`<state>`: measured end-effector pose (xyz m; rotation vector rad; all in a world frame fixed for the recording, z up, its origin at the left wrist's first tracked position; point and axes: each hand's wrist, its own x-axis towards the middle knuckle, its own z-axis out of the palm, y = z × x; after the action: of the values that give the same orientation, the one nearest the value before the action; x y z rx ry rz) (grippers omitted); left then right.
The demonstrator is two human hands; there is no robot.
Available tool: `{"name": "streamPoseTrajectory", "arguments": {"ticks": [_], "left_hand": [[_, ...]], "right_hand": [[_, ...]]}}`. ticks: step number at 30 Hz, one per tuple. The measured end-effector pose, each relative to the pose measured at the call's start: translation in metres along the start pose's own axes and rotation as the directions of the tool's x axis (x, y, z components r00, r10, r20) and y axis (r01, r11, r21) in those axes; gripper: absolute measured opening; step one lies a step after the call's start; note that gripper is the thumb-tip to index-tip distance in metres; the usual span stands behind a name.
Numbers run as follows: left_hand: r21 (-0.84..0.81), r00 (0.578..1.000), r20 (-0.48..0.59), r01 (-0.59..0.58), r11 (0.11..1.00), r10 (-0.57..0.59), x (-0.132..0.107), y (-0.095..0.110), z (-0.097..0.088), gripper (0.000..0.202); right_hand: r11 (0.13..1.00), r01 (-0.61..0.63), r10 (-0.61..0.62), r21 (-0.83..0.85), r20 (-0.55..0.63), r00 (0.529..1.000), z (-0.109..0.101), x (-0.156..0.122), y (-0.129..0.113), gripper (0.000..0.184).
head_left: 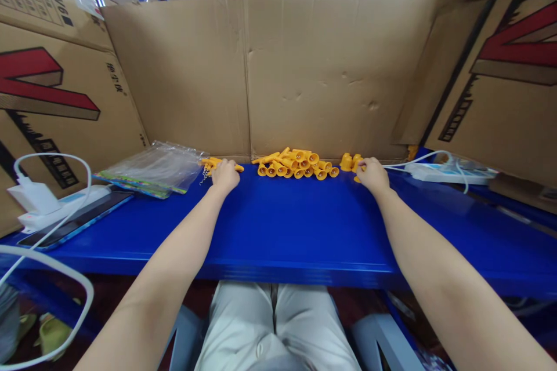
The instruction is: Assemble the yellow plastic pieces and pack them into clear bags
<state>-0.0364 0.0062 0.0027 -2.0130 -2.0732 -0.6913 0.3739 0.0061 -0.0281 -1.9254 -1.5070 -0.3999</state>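
My left hand [225, 176] is closed over a small heap of slim yellow plastic pieces [210, 162], its fingers curled round at least one of them. A short metal chain [204, 174] hangs beside that heap. At the right, my right hand [373, 175] pinches a small yellow cup-shaped piece, largely covered by the fingers. Yellow cup-shaped pieces [346, 162] stand just left of it. Between the hands lies a pile of yellow cone-ended pieces [299, 164], most with their round mouths facing me and a small shiny spot inside.
A blue table [300, 226] is backed by a cardboard wall [331, 75]. Clear plastic bags [156, 168] lie at left, near a dark phone [82, 217] and a white charger [37, 194] with looping cables. Another power strip [448, 173] lies at right. Printed cartons flank both sides.
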Motion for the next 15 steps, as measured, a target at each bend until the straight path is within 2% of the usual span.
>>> {"name": "streamPoseTrajectory", "arguments": {"ticks": [3, 6, 9, 12, 15], "left_hand": [[0.029, 0.989, 0.06, 0.131, 0.991, -0.133, 0.005, -0.016, 0.006, 0.045], [0.036, 0.976, 0.154, 0.148, 0.988, -0.152, 0.007, -0.023, 0.013, 0.046], [0.063, 0.98, 0.129, 0.142, 0.988, -0.149, 0.008, -0.023, 0.016, 0.036], [0.077, 0.988, 0.079, 0.126, 0.989, -0.132, 0.008, -0.021, 0.015, 0.027], [0.06, 0.993, 0.045, 0.104, 0.993, -0.107, 0.008, -0.018, 0.012, 0.024]], "right_hand": [[0.999, 0.005, -0.005, 0.037, 0.011, 1.0, -0.003, 0.0, -0.006, 0.02], [0.997, 0.023, -0.024, 0.077, 0.006, 1.0, -0.005, 0.001, -0.01, 0.023], [0.993, 0.034, -0.03, 0.116, -0.037, 0.999, -0.007, 0.002, -0.014, 0.022], [0.993, -0.017, 0.023, 0.119, -0.054, 0.998, -0.007, 0.003, -0.016, 0.021], [0.992, -0.095, 0.086, 0.087, 0.094, 0.992, -0.003, 0.005, -0.013, 0.033]]}}
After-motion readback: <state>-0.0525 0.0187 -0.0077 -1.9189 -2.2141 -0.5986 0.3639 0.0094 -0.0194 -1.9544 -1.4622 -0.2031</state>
